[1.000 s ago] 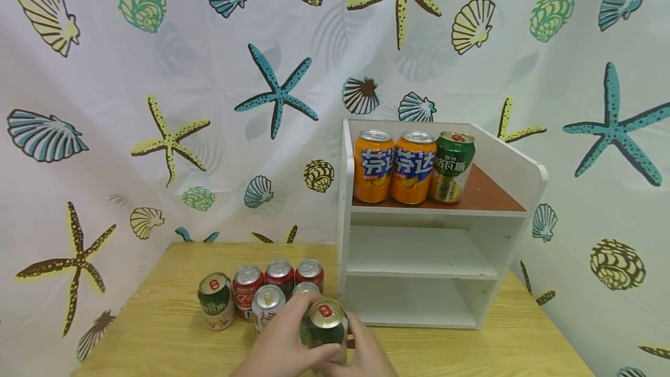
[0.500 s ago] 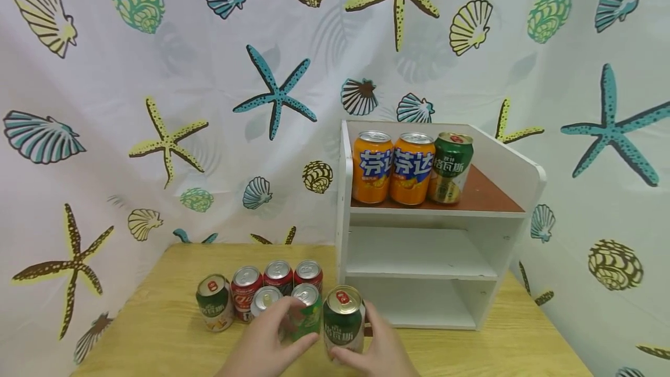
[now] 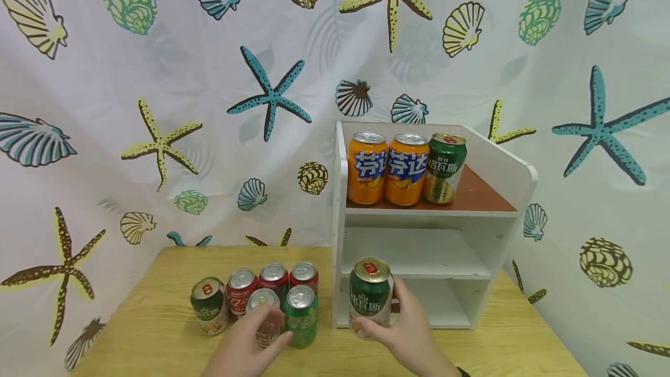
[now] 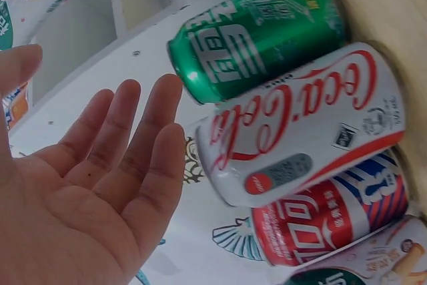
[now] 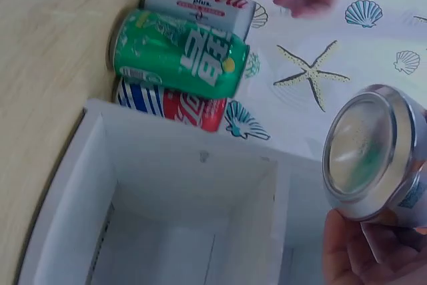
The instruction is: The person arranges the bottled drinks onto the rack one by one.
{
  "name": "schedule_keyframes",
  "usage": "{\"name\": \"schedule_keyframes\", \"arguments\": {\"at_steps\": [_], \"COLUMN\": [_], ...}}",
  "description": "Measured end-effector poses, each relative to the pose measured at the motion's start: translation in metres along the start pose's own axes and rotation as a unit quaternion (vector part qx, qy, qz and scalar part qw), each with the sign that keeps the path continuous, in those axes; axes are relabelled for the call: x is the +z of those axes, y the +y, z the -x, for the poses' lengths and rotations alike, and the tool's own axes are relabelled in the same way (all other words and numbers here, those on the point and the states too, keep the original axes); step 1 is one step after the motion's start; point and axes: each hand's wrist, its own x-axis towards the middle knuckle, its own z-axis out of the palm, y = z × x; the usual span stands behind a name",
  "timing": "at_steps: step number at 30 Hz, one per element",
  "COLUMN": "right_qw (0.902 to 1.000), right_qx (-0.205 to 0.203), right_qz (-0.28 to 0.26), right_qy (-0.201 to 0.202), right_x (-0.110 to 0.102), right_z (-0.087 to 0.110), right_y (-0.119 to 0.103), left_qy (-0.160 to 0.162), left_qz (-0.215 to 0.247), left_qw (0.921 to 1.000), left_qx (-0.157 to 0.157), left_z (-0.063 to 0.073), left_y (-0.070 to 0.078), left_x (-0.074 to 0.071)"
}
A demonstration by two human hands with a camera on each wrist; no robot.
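My right hand [image 3: 408,330] grips a green and white kvass can [image 3: 370,298] with a gold top, held upright in front of the lower shelves. The right wrist view shows that can's silver bottom [image 5: 360,148] clear of the table. My left hand [image 3: 248,339] holds nothing; its fingers [image 4: 127,131] are spread and relaxed in the left wrist view. Close by it stand a green can [image 3: 300,316] and a white Coca-Cola can [image 4: 303,125]. Several red cans [image 3: 242,290] line up behind, and another kvass can [image 3: 209,306] stands at the left end.
A white shelf unit [image 3: 339,237] stands on the wooden table [image 3: 131,330]. Its top level bears two orange soda cans [image 3: 405,170] and a kvass can [image 3: 445,167]. A curtain [image 3: 209,74] printed with shells and starfish hangs behind.
The left hand has let go of the kvass can and drawn back left. The right hand has carried the can right and up, to the front of the shelf unit.
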Motion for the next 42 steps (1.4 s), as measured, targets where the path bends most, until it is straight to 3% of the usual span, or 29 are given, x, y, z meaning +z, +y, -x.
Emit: {"name": "schedule_keyframes", "arguments": {"at_steps": [17, 27, 34, 42], "right_qw": [0.9936, 0.9914, 0.9884, 0.9849], "right_qx": [-0.057, -0.03, -0.026, -0.036], "right_qz": [0.073, 0.086, 0.101, 0.122], "right_qy": [0.064, 0.094, 0.111, 0.117], "right_x": [-0.064, -0.101, -0.125, -0.151], "right_z": [-0.024, -0.033, -0.039, -0.048], "right_y": [-0.014, -0.014, -0.015, -0.018], "left_qy": [-0.042, -0.037, -0.031, -0.03], "left_qz": [0.011, 0.004, 0.017, 0.022], "left_qw": [0.9981, 0.9931, 0.9958, 0.9963], "left_qx": [-0.043, -0.111, -0.084, -0.077], "left_z": [0.004, 0.003, 0.01, 0.011], "left_y": [-0.04, -0.055, -0.065, -0.074], "left_x": [-0.013, -0.017, -0.019, -0.019]}}
